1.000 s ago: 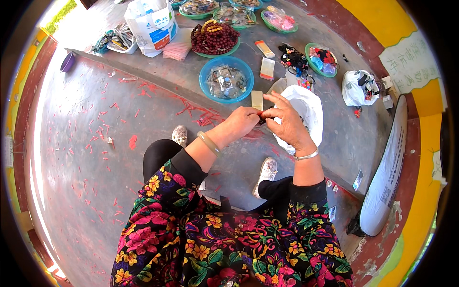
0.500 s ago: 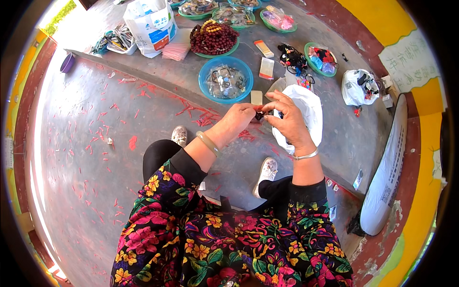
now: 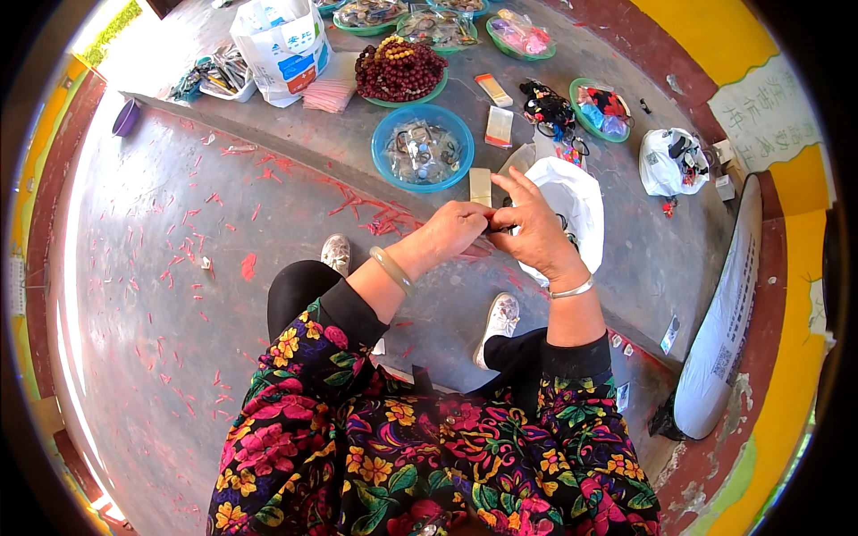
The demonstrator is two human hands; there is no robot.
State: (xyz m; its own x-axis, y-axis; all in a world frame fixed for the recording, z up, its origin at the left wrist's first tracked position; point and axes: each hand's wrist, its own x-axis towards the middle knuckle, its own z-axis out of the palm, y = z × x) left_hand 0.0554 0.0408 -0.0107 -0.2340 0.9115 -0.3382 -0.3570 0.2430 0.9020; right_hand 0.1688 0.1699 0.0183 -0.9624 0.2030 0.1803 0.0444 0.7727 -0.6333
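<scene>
- Left of your hands, thin red scraps (image 3: 384,217) litter the smooth grey floor (image 3: 179,295).
- Beyond your left hand (image 3: 454,228), a round blue plastic basin (image 3: 424,187) holds glossy clear packets (image 3: 420,147), likely to keep them gathered together.
- Your left fingertips bunch in a pinch on a small dark piece (image 3: 494,230) between your hands, probably steadying it; they hide most of its shape, so its material cannot be told.
- Just beyond your fingertips lies a flat, rectangular tan block (image 3: 480,186).
- Your right hand (image 3: 539,237) pinches the piece's other side between thumb and forefinger, other fingers lifted, perhaps for clearance.
- Just beside your right hand, a crinkled white plastic bag (image 3: 587,201) gapes, seemingly for easy reach.
</scene>
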